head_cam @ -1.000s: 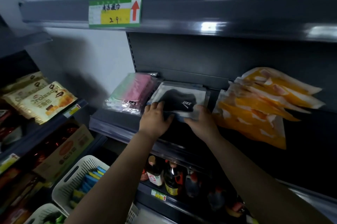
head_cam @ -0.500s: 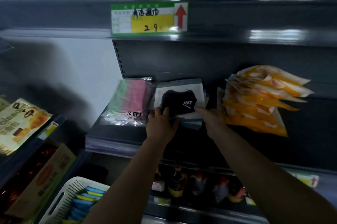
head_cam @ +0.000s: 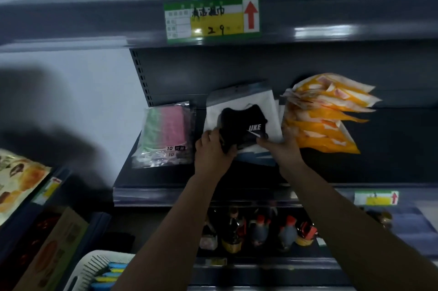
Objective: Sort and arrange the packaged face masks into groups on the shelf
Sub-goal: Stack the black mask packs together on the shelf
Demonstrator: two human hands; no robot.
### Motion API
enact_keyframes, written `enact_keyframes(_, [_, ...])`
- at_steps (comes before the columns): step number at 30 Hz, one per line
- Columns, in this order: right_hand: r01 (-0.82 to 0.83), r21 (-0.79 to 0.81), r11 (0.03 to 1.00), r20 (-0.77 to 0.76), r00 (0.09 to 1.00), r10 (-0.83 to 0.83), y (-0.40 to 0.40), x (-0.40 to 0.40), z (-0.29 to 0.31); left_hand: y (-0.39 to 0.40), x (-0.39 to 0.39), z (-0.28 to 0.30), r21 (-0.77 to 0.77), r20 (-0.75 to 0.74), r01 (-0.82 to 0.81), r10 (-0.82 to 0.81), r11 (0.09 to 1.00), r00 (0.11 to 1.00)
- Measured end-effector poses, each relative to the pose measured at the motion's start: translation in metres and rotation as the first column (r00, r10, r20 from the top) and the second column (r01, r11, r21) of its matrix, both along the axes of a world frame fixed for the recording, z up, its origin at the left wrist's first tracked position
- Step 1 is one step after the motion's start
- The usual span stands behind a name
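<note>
Three groups formed mid-frame on shelf [head_cam: 166,186] — both hands, left hand [head_cam: 213,148] and right hand [head_cam: 282,146], grip black mask pack [head_cam: 241,122]; squaring left.

Head camera faces the dark shelf [head_cam: 166,186] closely, angled slightly downward.

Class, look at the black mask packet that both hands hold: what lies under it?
Under the black mask packet, similar white-and-blue packet edges show, stacked on the shelf. Their contents and number are covered.
</note>
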State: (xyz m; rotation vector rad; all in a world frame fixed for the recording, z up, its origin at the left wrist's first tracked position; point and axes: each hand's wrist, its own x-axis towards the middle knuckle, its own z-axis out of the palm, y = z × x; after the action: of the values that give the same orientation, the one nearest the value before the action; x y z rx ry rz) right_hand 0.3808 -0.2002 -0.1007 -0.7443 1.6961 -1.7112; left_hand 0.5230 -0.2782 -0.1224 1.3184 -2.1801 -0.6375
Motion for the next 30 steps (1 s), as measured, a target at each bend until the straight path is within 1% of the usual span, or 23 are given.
enact_keyframes(2, [-0.051,-0.053,0.997,-0.083,0.995,0.047,0.012,0.000,0.004,-0.008,-0.002,0.005,0.082,-0.146,0.009,0.004,0.997,0.989])
enact_keyframes(3, [-0.073,-0.073,0.995,-0.112,0.992,0.064,0.019,-0.001,0.005,-0.012,-0.004,0.010,0.158,-0.273,0.028,0.017,0.987,0.962])
enact_keyframes(4, [-0.086,-0.089,0.992,-0.130,0.989,0.074,0.026,-0.003,0.006,-0.015,-0.006,0.014,0.235,-0.426,0.059,0.048,0.970,0.903])
enact_keyframes(5, [-0.093,-0.103,0.990,-0.137,0.987,0.079,0.032,-0.006,0.007,-0.018,-0.008,0.016,0.323,-0.540,0.110,0.087,0.940,0.837])
enact_keyframes(6, [-0.106,-0.118,0.987,-0.141,0.986,0.089,0.039,-0.011,0.007,-0.018,-0.011,0.019,0.397,-0.608,0.184,0.108,0.899,0.787])
enact_keyframes(7, [-0.125,-0.131,0.984,-0.146,0.984,0.105,0.045,-0.015,0.008,-0.018,-0.013,0.022,0.449,-0.646,0.251,0.118,0.858,0.754])
enact_keyframes(8, [-0.142,-0.141,0.980,-0.154,0.981,0.120,0.052,-0.020,0.008,-0.018,-0.015,0.024,0.478,-0.657,0.299,0.111,0.826,0.745])
enact_keyframes(10, [-0.155,-0.153,0.976,-0.170,0.977,0.128,0.064,-0.029,0.010,-0.011,-0.019,0.025,0.464,-0.693,0.345,0.092,0.816,0.715])
enact_keyframes(12, [-0.145,-0.158,0.977,-0.176,0.977,0.117,0.076,-0.041,0.011,0.003,-0.025,0.029,0.401,-0.735,0.352,0.068,0.846,0.674])
enact_keyframes(15, [-0.132,-0.130,0.983,-0.232,0.968,0.099,0.095,-0.060,0.014,0.025,-0.040,0.028,0.297,-0.776,0.358,0.005,0.885,0.630])
enact_keyframes(18, [-0.101,-0.110,0.989,-0.303,0.951,0.063,0.115,-0.078,0.019,0.046,-0.060,0.024,0.214,-0.782,0.376,-0.072,0.902,0.619])
enact_keyframes(20, [-0.056,-0.091,0.994,-0.347,0.937,0.021,0.129,-0.094,0.021,0.066,-0.076,0.025,0.180,-0.791,0.371,-0.091,0.911,0.606])
enact_keyframes(23, [0.009,-0.025,1.000,-0.359,0.933,-0.017,0.150,-0.126,0.022,0.097,-0.107,0.028,0.152,-0.808,0.358,-0.093,0.921,0.582])
enact_keyframes(26, [0.070,0.026,0.997,-0.377,0.925,-0.055,0.174,-0.162,0.026,0.126,-0.142,0.030,0.099,-0.805,0.361,-0.139,0.927,0.577])
enact_keyframes(28, [0.075,0.035,0.997,-0.381,0.923,-0.056,0.191,-0.184,0.029,0.145,-0.165,0.032,0.062,-0.804,0.373,-0.175,0.926,0.569])
enact_keyframes(30, [0.068,0.028,0.997,-0.375,0.926,-0.052,0.208,-0.205,0.028,0.162,-0.186,0.032,0.057,-0.800,0.390,-0.192,0.919,0.569])
